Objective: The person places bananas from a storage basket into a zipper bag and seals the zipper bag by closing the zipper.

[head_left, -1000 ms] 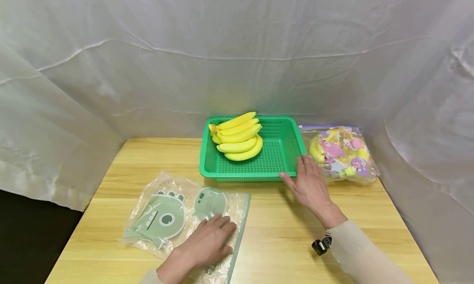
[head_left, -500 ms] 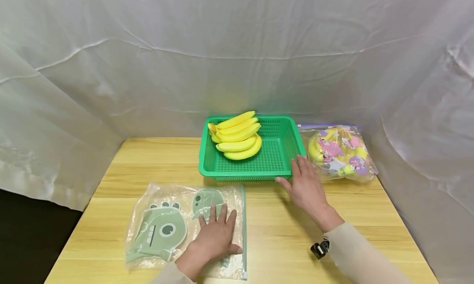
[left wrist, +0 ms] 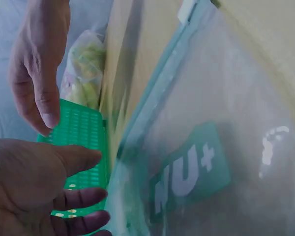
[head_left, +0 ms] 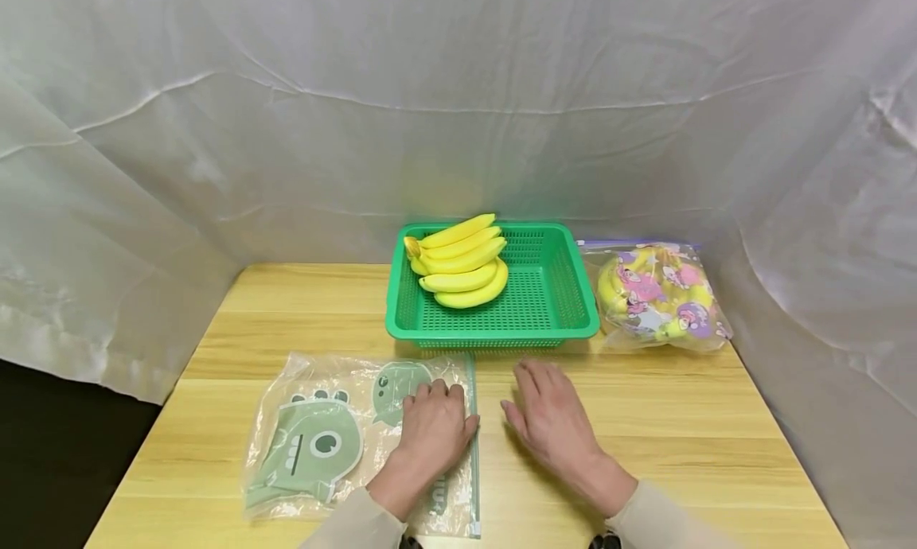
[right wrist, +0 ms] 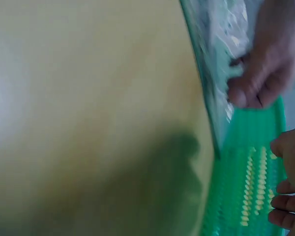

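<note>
A clear zip bag (head_left: 308,445) printed with green monsters lies flat at the left front, its slider edge running down its right side. My left hand (head_left: 433,434) is over the right part of this bag, fingers loosely bent; the left wrist view shows nothing between its fingers and thumb (left wrist: 81,160). To the right of the zip edge, my right hand (head_left: 559,426) hovers above the table with relaxed fingers (right wrist: 285,202), holding nothing. Beyond both hands stands a green plastic basket (head_left: 487,336), and a bunch of yellow bananas (head_left: 462,258) lies in its left half.
Right of the basket, a second zip bag (head_left: 666,306) with a pink and purple print has yellow fruit inside. A grey-white curtain (head_left: 458,151) hangs behind and beside the wooden table (head_left: 680,422).
My right hand has left the basket's front right corner and come back toward the left hand. The left hand smoothed the bag flatter, and its spread fingers have since bent.
</note>
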Demonstrator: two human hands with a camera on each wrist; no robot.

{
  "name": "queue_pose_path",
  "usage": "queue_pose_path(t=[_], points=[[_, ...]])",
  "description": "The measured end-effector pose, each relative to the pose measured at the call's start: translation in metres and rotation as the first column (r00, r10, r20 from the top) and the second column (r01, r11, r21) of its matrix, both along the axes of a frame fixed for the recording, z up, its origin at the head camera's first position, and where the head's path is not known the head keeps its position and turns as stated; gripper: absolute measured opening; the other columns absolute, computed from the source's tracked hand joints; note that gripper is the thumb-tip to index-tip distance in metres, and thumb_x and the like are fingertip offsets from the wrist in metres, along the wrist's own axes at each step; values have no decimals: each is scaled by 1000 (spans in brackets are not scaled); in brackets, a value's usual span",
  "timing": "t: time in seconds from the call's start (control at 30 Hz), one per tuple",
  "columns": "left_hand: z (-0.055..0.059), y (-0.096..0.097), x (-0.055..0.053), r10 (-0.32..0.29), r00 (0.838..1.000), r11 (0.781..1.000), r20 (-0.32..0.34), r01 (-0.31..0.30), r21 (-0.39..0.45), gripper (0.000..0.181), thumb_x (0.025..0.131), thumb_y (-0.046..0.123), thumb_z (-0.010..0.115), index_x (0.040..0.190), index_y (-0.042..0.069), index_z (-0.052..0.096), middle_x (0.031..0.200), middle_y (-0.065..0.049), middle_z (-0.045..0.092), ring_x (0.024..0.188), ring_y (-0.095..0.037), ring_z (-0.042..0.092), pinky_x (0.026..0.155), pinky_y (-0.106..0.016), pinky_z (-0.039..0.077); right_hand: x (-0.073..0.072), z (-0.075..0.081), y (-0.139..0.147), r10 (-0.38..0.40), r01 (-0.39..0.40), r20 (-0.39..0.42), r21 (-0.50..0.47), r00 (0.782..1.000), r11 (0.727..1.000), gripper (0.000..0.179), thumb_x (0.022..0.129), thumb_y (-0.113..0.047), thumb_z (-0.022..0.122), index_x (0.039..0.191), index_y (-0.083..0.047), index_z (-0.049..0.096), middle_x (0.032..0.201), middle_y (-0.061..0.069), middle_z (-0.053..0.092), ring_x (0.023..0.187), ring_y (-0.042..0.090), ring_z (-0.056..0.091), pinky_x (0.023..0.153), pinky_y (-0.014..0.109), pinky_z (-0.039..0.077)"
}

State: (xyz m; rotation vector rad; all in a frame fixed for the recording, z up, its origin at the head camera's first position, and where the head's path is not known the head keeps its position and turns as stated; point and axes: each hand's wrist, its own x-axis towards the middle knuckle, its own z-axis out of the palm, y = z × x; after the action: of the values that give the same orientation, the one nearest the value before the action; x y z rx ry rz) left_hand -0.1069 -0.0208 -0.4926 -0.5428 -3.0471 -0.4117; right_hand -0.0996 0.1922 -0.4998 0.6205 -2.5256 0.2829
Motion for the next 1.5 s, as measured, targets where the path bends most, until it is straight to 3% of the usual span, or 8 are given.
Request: queue_pose_path(t=[0.17,0.33,0.6,0.77,1.0,1.07,1.3,1.5], points=[[-7,10,-5,24,998,998,63,-20,-65,55,90,54,77,107,2,70,97,-14,64,92,-33,56,81,-54,52,12,-15,-13,-32,31,80,17,996,999,47,90,-25,75,122,7,66,117,21,68,109,39,66,100,54,54],[-11,13,-6,38,993,993,113,-25,-111,49,89,53,77,93,5,69,93,-13,61,92,-33,56,81,-57,51,19,-25,-19,-54,51,138,32,989,998,43,86,-21,79,118,5,67,115,19,68,106,37,67,92,51,56],[6,13,-8,33,971,999,238,-32,-9,29,90,37,75,85,8,70,92,-11,58,92,-32,55,81,-58,52,22,-21,-26,-103,108,313,2,944,994,40,97,-30,74,121,1,68,118,17,69,109,35,68,89,52,57],[30,14,-3,-23,970,999,242,13,44,36,92,44,73,90,8,72,92,-11,60,89,-30,54,77,-56,52,21,1,-29,-98,191,533,-122,841,974,32,99,-32,72,113,-3,72,111,12,72,107,31,69,92,53,55],[76,12,12,-150,978,979,142,127,157,26,90,35,70,72,19,60,80,1,52,79,-21,48,65,-41,45,19,37,-25,-7,281,719,-264,695,923,29,96,-30,74,75,-17,59,64,-7,52,57,9,47,53,26,39],[91,10,15,-170,979,971,115,147,189,26,90,33,71,70,22,57,79,4,51,78,-19,47,63,-36,42,19,49,-21,35,285,738,-304,674,909,33,96,-29,74,72,-17,55,60,-8,49,53,7,44,48,24,34],[141,-9,18,-186,982,942,29,170,290,15,89,21,69,76,21,61,83,6,52,82,-17,47,73,-30,41,13,102,-8,71,271,723,-346,687,898,32,95,-21,71,69,-16,52,58,-9,46,50,5,37,47,22,29],[182,-33,16,-109,994,925,33,89,368,15,90,18,68,78,23,60,84,5,53,84,-16,46,70,-30,42,5,156,7,94,243,689,-376,719,894,20,97,-18,67,79,-14,61,64,-3,56,51,8,42,42,20,31]])
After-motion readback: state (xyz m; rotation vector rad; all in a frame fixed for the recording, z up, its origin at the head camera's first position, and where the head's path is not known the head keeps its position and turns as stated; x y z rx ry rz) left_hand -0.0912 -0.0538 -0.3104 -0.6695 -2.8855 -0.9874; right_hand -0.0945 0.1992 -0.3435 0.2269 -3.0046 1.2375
